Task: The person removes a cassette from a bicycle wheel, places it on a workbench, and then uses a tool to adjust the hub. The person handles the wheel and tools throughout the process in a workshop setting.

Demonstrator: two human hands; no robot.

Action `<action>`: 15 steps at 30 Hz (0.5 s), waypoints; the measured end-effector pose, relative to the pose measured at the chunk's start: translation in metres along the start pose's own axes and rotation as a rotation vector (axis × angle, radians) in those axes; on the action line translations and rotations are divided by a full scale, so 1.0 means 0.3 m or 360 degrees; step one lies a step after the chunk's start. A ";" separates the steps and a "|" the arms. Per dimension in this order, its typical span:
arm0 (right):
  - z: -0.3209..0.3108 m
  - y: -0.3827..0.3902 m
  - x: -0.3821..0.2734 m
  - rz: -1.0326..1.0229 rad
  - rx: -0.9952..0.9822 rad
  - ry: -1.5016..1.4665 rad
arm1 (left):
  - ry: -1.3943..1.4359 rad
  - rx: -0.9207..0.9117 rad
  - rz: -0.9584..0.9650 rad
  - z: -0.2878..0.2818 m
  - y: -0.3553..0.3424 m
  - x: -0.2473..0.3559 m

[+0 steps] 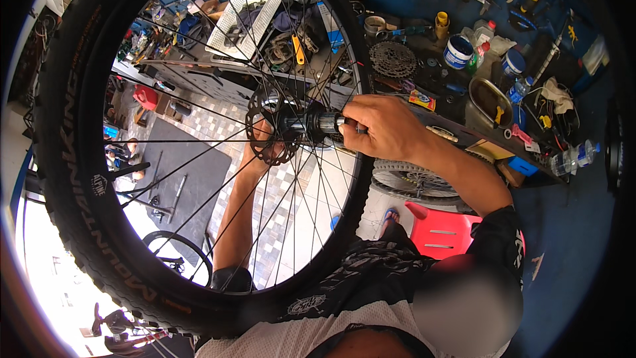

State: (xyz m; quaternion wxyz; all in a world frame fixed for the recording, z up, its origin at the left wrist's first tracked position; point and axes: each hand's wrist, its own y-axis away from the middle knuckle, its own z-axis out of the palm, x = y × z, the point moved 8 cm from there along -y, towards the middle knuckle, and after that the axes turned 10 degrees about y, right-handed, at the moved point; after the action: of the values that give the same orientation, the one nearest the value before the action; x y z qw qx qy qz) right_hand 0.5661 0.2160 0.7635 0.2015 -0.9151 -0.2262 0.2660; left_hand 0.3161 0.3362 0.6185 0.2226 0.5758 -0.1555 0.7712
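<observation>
A bicycle wheel (69,152) with a knobby black tyre and black spokes stands upright before me, filling the left and middle of the view. At its centre is a black hub (301,122) with a bare, silvery ribbed freehub body (326,122) on the right side and a disc brake rotor (254,116) on the left. My right hand (384,126) is closed, its thumb and fingers pinching the hub's right end. On the other side, seen through the spokes, my left hand (263,132) is closed at the hub's left end by the rotor, which partly hides its fingers.
The cluttered workbench holds a cassette (393,59), a white perforated basket (245,20), a metal tray (490,103) and a blue-white tub (458,51). Tools hang on the blue wall. Below are a red plastic chair (440,229), another wheel (414,182) and a grey mat (182,162).
</observation>
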 end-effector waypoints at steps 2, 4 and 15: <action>0.006 0.007 0.011 0.0086 -0.0034 -0.0051 | -0.0001 0.0021 0.0024 0.004 -0.001 0.000; 0.012 0.009 0.022 0.0187 -0.0120 -0.0119 | 0.0055 0.0085 0.0001 -0.008 0.001 -0.009; 0.021 -0.011 -0.042 0.0085 0.0280 -0.0132 | 0.0073 0.0057 0.0048 -0.005 0.005 -0.012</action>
State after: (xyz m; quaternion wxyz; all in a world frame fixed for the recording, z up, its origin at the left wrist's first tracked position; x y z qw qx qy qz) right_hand 0.5519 0.2138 0.7651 0.2644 -0.8878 -0.1857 0.3277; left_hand 0.3150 0.3352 0.6147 0.2040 0.5594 -0.1451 0.7902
